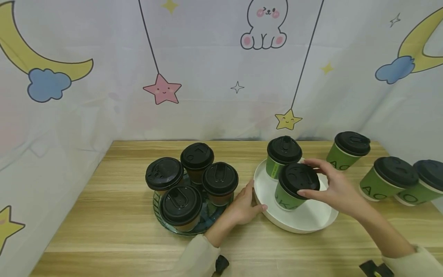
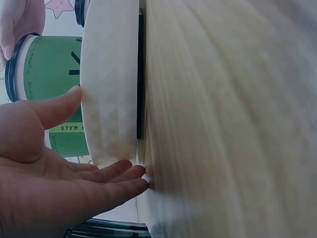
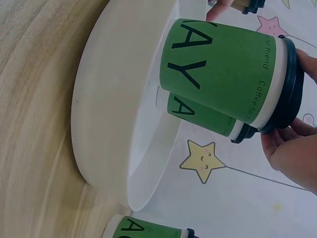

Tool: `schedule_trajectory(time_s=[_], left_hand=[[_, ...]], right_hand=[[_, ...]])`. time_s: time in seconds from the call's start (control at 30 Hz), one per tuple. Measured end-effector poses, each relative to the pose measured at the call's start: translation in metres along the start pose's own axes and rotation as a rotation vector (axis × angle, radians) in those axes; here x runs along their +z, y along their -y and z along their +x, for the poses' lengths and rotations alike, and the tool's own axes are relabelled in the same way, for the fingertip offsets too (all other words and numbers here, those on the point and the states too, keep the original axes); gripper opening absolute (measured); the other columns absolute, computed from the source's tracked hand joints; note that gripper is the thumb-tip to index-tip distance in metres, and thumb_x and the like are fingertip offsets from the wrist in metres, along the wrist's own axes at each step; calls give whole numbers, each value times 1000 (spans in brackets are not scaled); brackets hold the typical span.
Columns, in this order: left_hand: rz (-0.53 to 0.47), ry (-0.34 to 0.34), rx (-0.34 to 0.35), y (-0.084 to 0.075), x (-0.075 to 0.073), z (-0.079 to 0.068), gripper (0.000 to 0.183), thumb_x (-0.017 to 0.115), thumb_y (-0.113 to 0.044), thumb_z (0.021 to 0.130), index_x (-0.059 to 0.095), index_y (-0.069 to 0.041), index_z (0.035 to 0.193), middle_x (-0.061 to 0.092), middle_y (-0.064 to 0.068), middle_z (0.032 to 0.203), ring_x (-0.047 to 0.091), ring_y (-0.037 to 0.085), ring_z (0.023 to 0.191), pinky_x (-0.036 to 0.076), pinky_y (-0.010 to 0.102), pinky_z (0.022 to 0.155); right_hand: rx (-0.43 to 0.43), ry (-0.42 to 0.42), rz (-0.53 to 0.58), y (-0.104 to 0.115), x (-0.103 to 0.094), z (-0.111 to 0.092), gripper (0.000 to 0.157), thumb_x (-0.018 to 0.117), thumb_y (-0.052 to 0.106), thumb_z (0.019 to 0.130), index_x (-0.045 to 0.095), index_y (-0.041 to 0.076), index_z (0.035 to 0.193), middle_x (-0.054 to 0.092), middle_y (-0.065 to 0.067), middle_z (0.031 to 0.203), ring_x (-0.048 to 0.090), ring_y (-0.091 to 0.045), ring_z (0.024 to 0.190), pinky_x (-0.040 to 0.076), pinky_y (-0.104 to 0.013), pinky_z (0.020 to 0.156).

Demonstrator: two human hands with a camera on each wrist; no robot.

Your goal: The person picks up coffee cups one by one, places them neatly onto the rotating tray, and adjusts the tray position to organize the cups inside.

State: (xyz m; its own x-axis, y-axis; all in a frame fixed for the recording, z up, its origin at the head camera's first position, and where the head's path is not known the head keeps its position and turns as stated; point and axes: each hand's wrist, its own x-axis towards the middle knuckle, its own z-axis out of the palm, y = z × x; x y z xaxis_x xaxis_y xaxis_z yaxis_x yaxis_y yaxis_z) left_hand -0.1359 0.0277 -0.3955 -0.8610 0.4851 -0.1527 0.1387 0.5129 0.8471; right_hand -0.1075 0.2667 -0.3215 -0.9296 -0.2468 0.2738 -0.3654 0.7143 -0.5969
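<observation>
My right hand [image 1: 333, 188] grips a green paper coffee cup [image 1: 288, 199] by its black lid [image 3: 290, 87], thumb in front and fingers behind. That cup is over the round white tray [image 1: 308, 227], beside another green lidded cup [image 1: 273, 168] at the tray's back. My left hand [image 1: 243, 206] touches the tray's left side with fairly straight fingers. In the left wrist view its thumb [image 2: 67, 105] lies at the rim and the fingertips rest along the lower wall. The held cup shows large dark letters in the right wrist view.
Left of the tray, several brown cups with black lids [image 1: 181, 204] crowd a dark green glass plate [image 1: 162, 221]. Three more green cups [image 1: 346, 154] stand on the wooden table [image 1: 114, 215] at the right. A printed curtain [image 1: 214, 111] hangs behind.
</observation>
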Motion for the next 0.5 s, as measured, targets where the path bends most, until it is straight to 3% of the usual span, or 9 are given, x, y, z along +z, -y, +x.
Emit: schedule_trajectory(time_s=[0.1,0.2,0.5], left_hand=[[6,3,-1,0,0,0,82,63,-24,87,11,3,144,25,25,143,23,36,132,24,47,104],[8,5,-1,0,0,1,82,64,-24,87,11,3,144,24,25,143,23,36,132,24,48,104],[5,10,-15,-1,1,0,84,65,-26,86,11,1,145,25,24,143,24,36,131,25,48,103]], right_hand=[[-36,-7,14,0,3,2,70,81,15,68,46,1,127,51,-13,121,46,-24,107,34,-17,88],[-74,-20,29,1,7,4,69,82,12,67,48,1,126,52,-13,120,46,-19,107,32,-11,88],[-132,-27,42,4,13,10,67,82,10,66,49,0,123,53,-13,118,46,-16,105,35,-13,87]])
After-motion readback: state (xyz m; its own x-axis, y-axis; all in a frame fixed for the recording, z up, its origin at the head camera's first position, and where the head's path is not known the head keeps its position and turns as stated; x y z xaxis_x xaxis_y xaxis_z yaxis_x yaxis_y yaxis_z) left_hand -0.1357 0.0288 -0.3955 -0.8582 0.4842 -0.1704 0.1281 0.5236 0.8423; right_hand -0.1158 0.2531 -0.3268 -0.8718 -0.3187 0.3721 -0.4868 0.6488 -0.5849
